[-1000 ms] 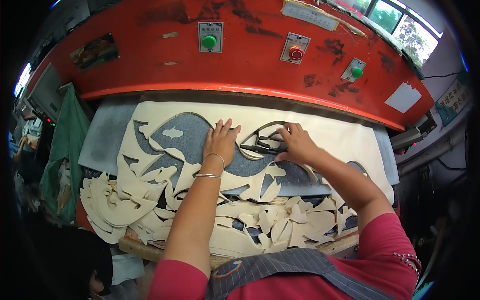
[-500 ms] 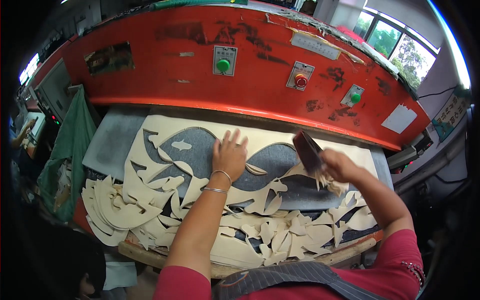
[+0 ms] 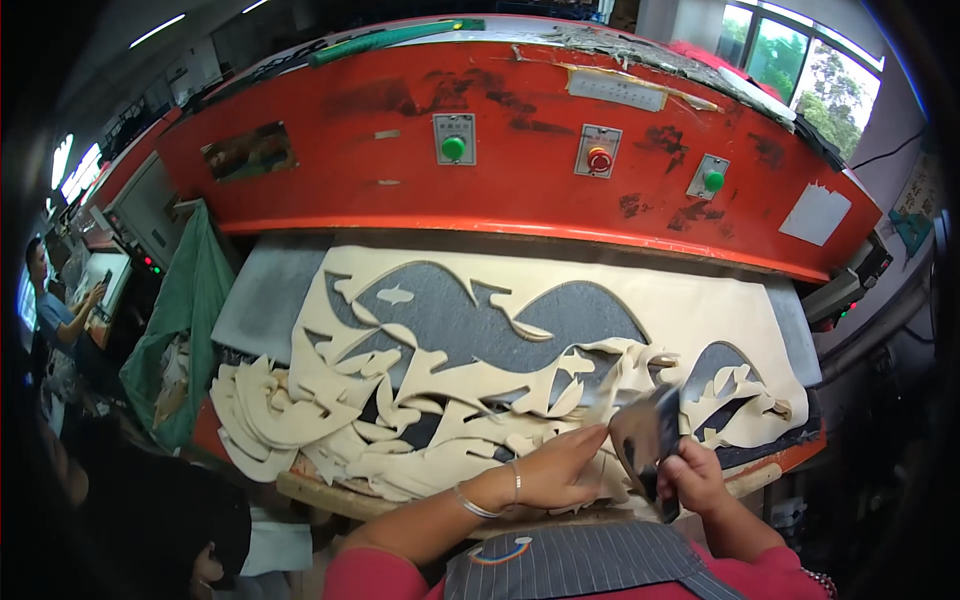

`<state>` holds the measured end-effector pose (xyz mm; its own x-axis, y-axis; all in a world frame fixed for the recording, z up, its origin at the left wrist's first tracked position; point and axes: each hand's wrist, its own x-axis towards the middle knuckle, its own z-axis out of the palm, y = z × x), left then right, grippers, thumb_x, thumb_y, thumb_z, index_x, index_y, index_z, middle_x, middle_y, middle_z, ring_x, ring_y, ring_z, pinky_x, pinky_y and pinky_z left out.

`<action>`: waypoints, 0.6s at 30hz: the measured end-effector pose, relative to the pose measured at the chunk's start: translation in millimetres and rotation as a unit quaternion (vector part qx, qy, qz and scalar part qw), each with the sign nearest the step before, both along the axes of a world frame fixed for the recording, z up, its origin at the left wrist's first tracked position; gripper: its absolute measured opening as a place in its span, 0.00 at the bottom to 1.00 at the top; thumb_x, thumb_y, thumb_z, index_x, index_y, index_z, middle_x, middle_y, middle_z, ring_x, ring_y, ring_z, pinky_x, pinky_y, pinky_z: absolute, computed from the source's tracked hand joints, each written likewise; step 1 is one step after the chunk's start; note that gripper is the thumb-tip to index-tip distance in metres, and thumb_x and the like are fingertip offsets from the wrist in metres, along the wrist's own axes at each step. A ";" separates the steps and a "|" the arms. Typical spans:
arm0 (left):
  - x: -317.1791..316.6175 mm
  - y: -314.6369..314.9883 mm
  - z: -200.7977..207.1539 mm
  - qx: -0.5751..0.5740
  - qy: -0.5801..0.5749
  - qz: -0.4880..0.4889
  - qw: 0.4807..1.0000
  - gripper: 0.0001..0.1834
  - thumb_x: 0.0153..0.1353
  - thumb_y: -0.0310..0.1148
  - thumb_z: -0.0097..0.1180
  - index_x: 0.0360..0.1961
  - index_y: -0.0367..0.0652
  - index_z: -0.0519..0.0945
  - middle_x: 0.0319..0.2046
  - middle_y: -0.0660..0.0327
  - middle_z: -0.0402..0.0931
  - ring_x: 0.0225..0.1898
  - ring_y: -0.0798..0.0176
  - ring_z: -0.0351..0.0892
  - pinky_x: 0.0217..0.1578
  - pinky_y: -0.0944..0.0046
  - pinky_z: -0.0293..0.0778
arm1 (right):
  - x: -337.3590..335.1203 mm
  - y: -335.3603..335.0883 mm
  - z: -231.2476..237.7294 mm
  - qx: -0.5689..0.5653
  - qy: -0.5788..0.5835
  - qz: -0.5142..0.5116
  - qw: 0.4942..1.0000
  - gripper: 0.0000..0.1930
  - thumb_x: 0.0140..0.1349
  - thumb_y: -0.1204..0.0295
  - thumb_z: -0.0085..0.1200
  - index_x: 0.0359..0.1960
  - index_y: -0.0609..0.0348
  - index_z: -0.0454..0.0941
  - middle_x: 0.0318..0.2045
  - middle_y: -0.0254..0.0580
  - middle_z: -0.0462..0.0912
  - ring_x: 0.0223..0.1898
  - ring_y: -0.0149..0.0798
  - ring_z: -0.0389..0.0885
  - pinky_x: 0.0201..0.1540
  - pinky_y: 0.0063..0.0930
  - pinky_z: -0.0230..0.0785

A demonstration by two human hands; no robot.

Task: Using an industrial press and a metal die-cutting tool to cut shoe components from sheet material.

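Note:
A dark cutting die [image 3: 647, 442], shaped like a deep metal band and a little blurred, is in my right hand [image 3: 697, 477], close to my body at the table's front edge. Beside its left face is my left hand [image 3: 552, 472], fingers stretched out and loosely apart; whether they touch the die or cream pieces by it cannot be made out. Beyond both hands lies a cream sheet [image 3: 740, 300] with large curved openings cut in it, showing the grey board [image 3: 440, 320] beneath. Cream offcuts [image 3: 275, 410] are heaped along its near side.
The red press [image 3: 360, 190] spans the far side, with green buttons [image 3: 453, 148] and a red button [image 3: 599, 160]. A wooden rail [image 3: 330, 497] runs along the front. Left are a green cloth [image 3: 180, 330] and a person [image 3: 60, 310]; another dark-haired head is near lower left.
My left hand has come off the sheet back toward me. The right hand has brought the die from over the sheet to the near edge. The sheet's near right part is now bunched.

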<state>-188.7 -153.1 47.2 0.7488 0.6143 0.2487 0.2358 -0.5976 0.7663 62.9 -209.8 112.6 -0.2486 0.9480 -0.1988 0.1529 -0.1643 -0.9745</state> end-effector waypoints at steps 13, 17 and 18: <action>48.9 -77.2 5.9 -0.014 -0.249 0.083 0.965 0.55 0.51 0.76 0.37 0.63 0.35 0.59 0.67 0.41 0.43 0.71 0.43 0.32 0.66 0.45 0.31 | -42.1 23.7 33.8 -0.161 0.455 -0.116 0.868 0.06 0.69 0.71 0.39 0.37 0.59 0.66 0.27 0.34 0.69 0.26 0.31 0.68 0.34 0.28 0.69; 78.0 -86.7 16.8 0.087 -0.221 0.092 0.967 0.48 0.49 0.65 0.49 0.60 0.34 0.62 0.61 0.47 0.59 0.64 0.45 0.51 0.64 0.48 0.43 | -7.3 22.2 19.5 -0.222 0.471 -0.078 0.850 0.08 0.68 0.73 0.40 0.43 0.63 0.68 0.36 0.44 0.76 0.38 0.41 0.77 0.46 0.36 0.72; 86.3 -88.4 17.9 0.141 -0.192 0.141 0.961 0.35 0.57 0.48 0.59 0.56 0.34 0.65 0.57 0.49 0.64 0.59 0.47 0.63 0.61 0.50 0.54 | -4.8 17.5 21.3 -0.219 0.455 -0.066 0.861 0.09 0.67 0.73 0.41 0.45 0.64 0.68 0.38 0.47 0.76 0.42 0.43 0.77 0.49 0.38 0.72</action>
